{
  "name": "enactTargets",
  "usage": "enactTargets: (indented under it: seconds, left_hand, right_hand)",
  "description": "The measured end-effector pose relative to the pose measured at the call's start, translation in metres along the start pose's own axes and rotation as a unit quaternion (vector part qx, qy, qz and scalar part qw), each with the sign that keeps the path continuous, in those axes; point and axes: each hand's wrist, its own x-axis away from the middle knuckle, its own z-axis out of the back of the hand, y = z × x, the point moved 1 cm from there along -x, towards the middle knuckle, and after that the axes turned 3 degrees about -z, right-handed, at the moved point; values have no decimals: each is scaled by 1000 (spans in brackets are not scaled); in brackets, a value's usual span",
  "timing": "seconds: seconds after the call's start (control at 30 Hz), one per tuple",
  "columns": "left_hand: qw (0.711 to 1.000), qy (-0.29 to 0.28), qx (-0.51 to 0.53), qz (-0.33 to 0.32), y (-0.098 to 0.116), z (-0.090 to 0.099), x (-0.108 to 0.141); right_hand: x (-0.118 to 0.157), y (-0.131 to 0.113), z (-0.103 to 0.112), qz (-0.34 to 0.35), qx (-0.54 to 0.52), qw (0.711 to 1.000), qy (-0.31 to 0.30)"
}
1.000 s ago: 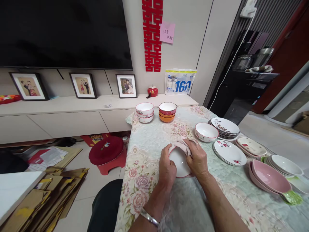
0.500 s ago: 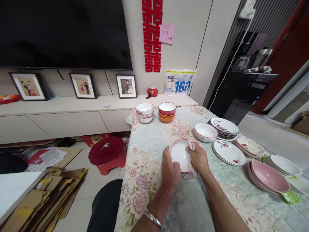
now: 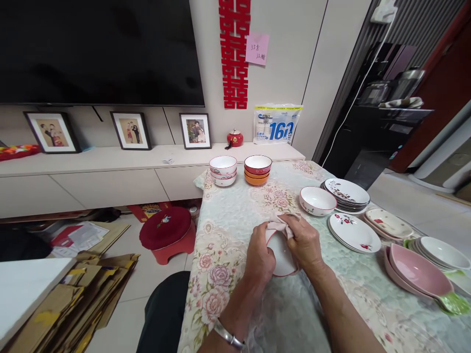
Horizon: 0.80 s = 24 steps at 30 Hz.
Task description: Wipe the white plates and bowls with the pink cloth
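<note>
A white bowl with a red rim [image 3: 284, 257] is tilted toward me above the table's near middle. My left hand [image 3: 260, 250] grips its left side, thumb inside the rim. My right hand [image 3: 303, 240] presses a pale pink cloth [image 3: 278, 224] over the bowl's far rim and right side. The cloth covers part of that rim, and the fingers beneath it are hidden. Beyond my right hand stands a similar white bowl [image 3: 318, 201], and a stack of flower-patterned plates [image 3: 353, 232] lies to the right.
At the far edge of the flowered tablecloth [image 3: 221, 235] stand stacked white bowls [image 3: 222, 170] and red and orange bowls [image 3: 257, 169]. On the right are dark-patterned plates [image 3: 346, 191], square dishes [image 3: 389, 223], pink leaf-shaped bowls [image 3: 419, 269] and white bowls [image 3: 443, 252]. A red stool [image 3: 167, 230] stands left.
The cloth and my right hand have moved from the bowl's right side to its far rim. The bowl has shifted slightly toward me, and the view has turned slightly left.
</note>
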Motion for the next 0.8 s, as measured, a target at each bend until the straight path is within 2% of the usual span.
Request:
enactTargets:
  seconds: [0.1, 0.23, 0.3, 0.37, 0.47, 0.6, 0.73, 0.8]
  left_hand:
    - [998, 21, -2, 56, -3, -3, 0]
    - [995, 10, 8, 100, -5, -13, 3]
    - [995, 10, 22, 97, -4, -18, 6]
    - [995, 15, 38, 89, -2, -21, 7]
    - [994, 24, 57, 89, -4, -19, 7]
    - [994, 31, 65, 87, -9, -10, 3]
    - [997, 17, 58, 52, -8, -8, 4]
    - [998, 5, 59, 38, -7, -9, 5]
  right_hand:
    - [-1, 5, -2, -105, 3, 994, 2]
    - [2, 27, -9, -298, -33, 953, -31]
    - [4, 38, -13, -355, -54, 932, -45]
    - [5, 43, -15, -374, -82, 922, -54]
    - [6, 40, -19, -362, -106, 924, -65]
    - [6, 25, -19, -313, -62, 945, -65]
    - [3, 15, -11, -163, -40, 986, -9]
    - [1, 11, -6, -82, -33, 996, 8]
